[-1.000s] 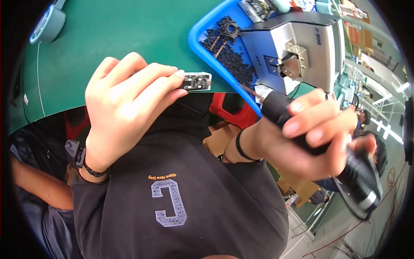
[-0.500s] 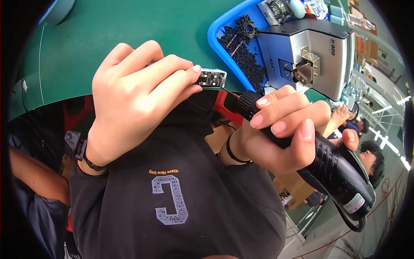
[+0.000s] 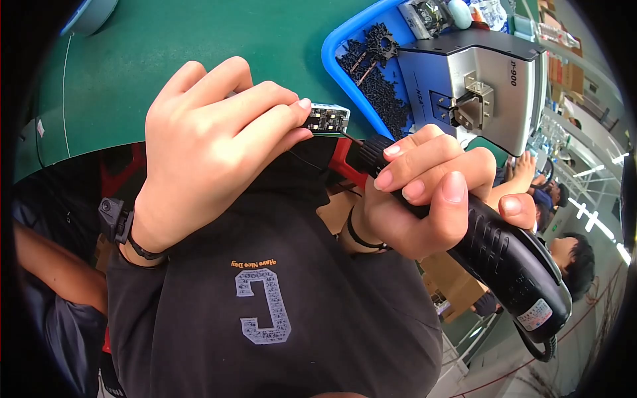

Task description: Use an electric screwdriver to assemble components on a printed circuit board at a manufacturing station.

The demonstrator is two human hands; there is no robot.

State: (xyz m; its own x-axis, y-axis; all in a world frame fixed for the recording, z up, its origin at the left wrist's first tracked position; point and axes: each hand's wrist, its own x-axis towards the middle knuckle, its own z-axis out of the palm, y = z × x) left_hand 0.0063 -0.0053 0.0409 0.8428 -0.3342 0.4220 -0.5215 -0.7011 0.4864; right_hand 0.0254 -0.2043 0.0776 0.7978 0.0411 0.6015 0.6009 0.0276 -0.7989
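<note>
Between the thumb and fingertips of my left hand (image 3: 212,132) is a small module with an exposed circuit board (image 3: 327,119), its edge casing pale. Most of its left part is hidden behind my fingers. My right hand (image 3: 438,192) is wrapped round a black electric screwdriver (image 3: 514,265), which slants down to the right with a cord at its lower end. The thin bit of the screwdriver reaches the module's right end, at its lower corner. Whether the bit sits in a screw is too small to tell.
A blue tray (image 3: 337,63) on the green table (image 3: 199,30) holds many black screws (image 3: 381,96). Beside them stands a silver-and-black screw feeder (image 3: 478,93). A light-blue bowl (image 3: 89,18) is at the far left. Other people sit to the left and right.
My right hand and the screwdriver have shifted slightly left, bringing the bit closer in at the module's end. The left hand and module are almost where they were.
</note>
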